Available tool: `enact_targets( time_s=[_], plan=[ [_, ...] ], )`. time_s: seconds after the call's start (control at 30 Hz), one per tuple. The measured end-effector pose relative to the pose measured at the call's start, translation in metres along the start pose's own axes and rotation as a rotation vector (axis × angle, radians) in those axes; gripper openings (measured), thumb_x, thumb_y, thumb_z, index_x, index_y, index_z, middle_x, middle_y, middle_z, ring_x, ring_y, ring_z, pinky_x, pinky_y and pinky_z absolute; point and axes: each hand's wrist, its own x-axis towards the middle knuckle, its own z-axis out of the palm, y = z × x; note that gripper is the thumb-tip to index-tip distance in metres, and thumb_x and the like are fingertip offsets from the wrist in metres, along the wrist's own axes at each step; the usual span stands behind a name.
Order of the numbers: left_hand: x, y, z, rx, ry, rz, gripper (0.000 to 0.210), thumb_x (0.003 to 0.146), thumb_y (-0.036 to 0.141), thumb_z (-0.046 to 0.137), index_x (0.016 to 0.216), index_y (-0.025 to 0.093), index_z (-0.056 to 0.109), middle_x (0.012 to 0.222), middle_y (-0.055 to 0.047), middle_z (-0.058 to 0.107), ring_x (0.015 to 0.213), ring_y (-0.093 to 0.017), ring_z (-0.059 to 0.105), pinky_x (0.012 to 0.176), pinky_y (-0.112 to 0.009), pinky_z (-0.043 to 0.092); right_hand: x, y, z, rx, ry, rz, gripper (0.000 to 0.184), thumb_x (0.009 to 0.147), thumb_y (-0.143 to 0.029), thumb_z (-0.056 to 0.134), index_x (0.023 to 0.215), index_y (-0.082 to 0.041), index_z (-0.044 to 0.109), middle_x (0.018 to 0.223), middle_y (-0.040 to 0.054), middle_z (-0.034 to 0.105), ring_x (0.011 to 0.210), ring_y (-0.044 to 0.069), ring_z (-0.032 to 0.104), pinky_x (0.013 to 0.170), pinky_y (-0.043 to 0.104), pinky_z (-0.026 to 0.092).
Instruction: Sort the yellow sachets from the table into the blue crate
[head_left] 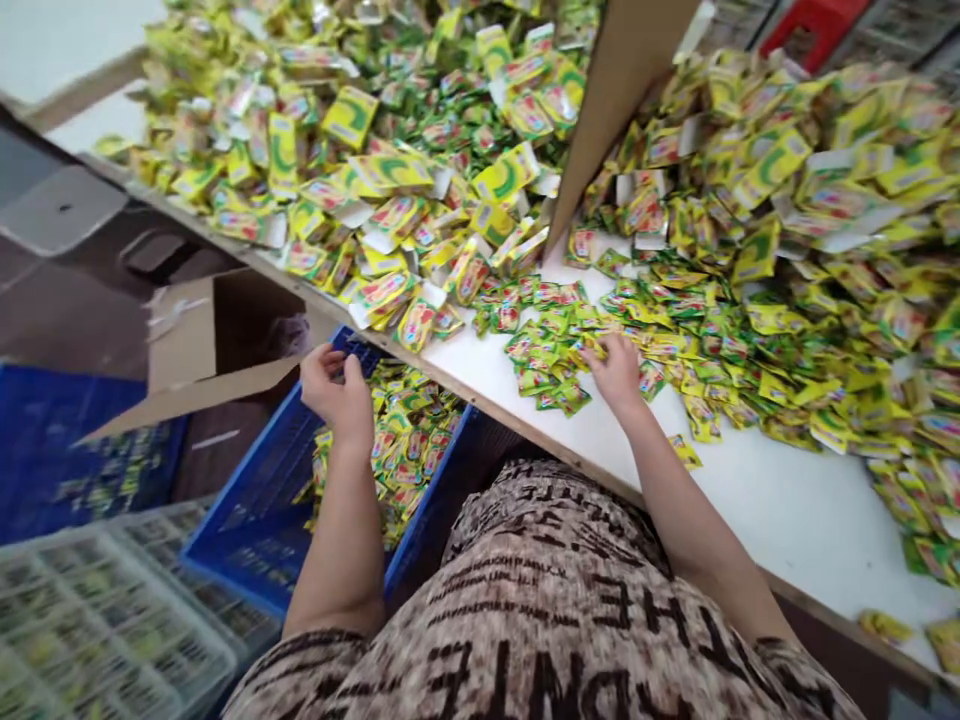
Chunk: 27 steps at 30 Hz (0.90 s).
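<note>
My right hand (616, 370) rests palm down on a spread of small green and yellow sachets (555, 345) on the white table (780, 500), fingers among them. My left hand (339, 385) hangs over the blue crate (255, 490) beside the table edge, fingers curled; whether it holds a sachet I cannot tell. The crate is partly filled with the same sachets (405, 440). Larger yellow packets (390, 175) are heaped at the back left of the table.
A brown cardboard divider (615, 90) stands upright between two heaps. An open cardboard box (217, 340) sits left of the crate. Another blue crate (52, 450) and a grey crate (97, 620) stand at lower left. A big sachet pile (825, 230) fills the right.
</note>
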Motion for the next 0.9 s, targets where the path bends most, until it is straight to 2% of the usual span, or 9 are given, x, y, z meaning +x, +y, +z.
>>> enact_targets(
  time_s=[0.07, 0.17, 0.27, 0.4, 0.47, 0.57, 0.67, 0.77, 0.9],
  plan=[
    [-0.007, 0.034, 0.032, -0.118, -0.009, 0.166, 0.025, 0.087, 0.036, 0.06, 0.108, 0.023, 0.066, 0.1, -0.004, 0.071, 0.092, -0.024, 0.068, 0.091, -0.045, 0.054, 0.003, -0.001, -0.001, -0.021, -0.028, 0.043, 0.016, 0.083, -0.035, 0.064, 0.087, -0.021, 0.06, 0.098, 0.0119, 0.062, 0.102, 0.029, 0.05, 0.094, 0.045, 0.04],
    [-0.041, 0.087, 0.09, -0.291, -0.423, 0.257, 0.022, 0.085, 0.037, 0.063, 0.096, 0.019, 0.071, 0.088, -0.004, 0.073, 0.079, -0.018, 0.069, 0.081, -0.036, 0.057, 0.004, -0.004, -0.01, 0.116, -0.122, 0.129, 0.017, 0.077, -0.034, 0.067, 0.078, -0.021, 0.055, 0.082, 0.0044, 0.059, 0.083, 0.023, 0.052, 0.081, 0.037, 0.041],
    [-0.076, 0.128, 0.142, -0.368, -0.72, 0.301, 0.03, 0.079, 0.036, 0.07, 0.104, 0.019, 0.071, 0.103, -0.008, 0.073, 0.094, -0.02, 0.069, 0.084, -0.034, 0.057, -0.007, -0.006, -0.033, 0.412, -0.133, 0.188, 0.026, 0.072, -0.038, 0.071, 0.072, -0.021, 0.051, 0.071, -0.0025, 0.052, 0.067, 0.015, 0.047, 0.065, 0.029, 0.038],
    [-0.114, 0.163, 0.182, -0.507, -1.127, 0.162, 0.041, 0.069, 0.038, 0.08, 0.1, 0.015, 0.068, 0.092, -0.007, 0.073, 0.085, -0.019, 0.069, 0.078, -0.034, 0.059, -0.037, -0.002, -0.072, 0.65, -0.061, 0.239, 0.03, 0.072, -0.04, 0.075, 0.079, -0.022, 0.053, 0.072, -0.0045, 0.053, 0.065, 0.013, 0.048, 0.061, 0.026, 0.04],
    [-0.133, 0.174, 0.193, -0.587, -1.236, 0.009, 0.038, 0.069, 0.042, 0.08, 0.09, 0.014, 0.064, 0.081, -0.003, 0.07, 0.073, -0.016, 0.067, 0.069, -0.032, 0.06, -0.05, 0.004, -0.086, 0.756, 0.012, 0.31, 0.036, 0.071, -0.04, 0.077, 0.095, -0.023, 0.055, 0.084, -0.0021, 0.06, 0.072, 0.014, 0.055, 0.064, 0.027, 0.046],
    [-0.159, 0.185, 0.207, -0.636, -1.237, -0.112, 0.039, 0.07, 0.046, 0.079, 0.085, 0.016, 0.059, 0.075, 0.0, 0.066, 0.067, -0.015, 0.065, 0.061, -0.03, 0.059, -0.061, 0.02, -0.098, 0.869, 0.051, 0.45, 0.049, 0.07, -0.044, 0.078, 0.108, -0.024, 0.056, 0.093, 0.0009, 0.065, 0.071, 0.015, 0.059, 0.06, 0.029, 0.052],
    [-0.164, 0.2, 0.227, -0.544, -1.267, 0.055, 0.034, 0.077, 0.048, 0.072, 0.077, 0.016, 0.063, 0.068, 0.0, 0.064, 0.063, -0.013, 0.061, 0.061, -0.028, 0.056, -0.063, 0.038, -0.103, 0.971, 0.137, 0.552, 0.045, 0.065, -0.046, 0.082, 0.095, -0.022, 0.06, 0.078, -0.0017, 0.064, 0.06, 0.014, 0.056, 0.051, 0.028, 0.051],
    [-0.138, 0.228, 0.267, -0.415, -1.142, 0.352, 0.03, 0.085, 0.043, 0.062, 0.072, 0.016, 0.067, 0.068, -0.002, 0.065, 0.066, -0.013, 0.06, 0.068, -0.028, 0.053, -0.063, 0.051, -0.107, 1.029, 0.221, 0.595, 0.045, 0.058, -0.045, 0.086, 0.088, -0.02, 0.063, 0.068, -0.0033, 0.062, 0.053, 0.012, 0.053, 0.047, 0.028, 0.051],
    [-0.077, 0.285, 0.344, -0.212, -0.819, 0.547, 0.02, 0.086, 0.024, 0.057, 0.098, 0.015, 0.069, 0.09, -0.007, 0.072, 0.084, -0.018, 0.066, 0.082, -0.032, 0.054, -0.064, 0.054, -0.108, 1.013, 0.172, 0.617, 0.038, 0.062, -0.042, 0.084, 0.089, -0.022, 0.068, 0.06, -0.0043, 0.058, 0.052, 0.014, 0.052, 0.047, 0.031, 0.054]
  ],
)
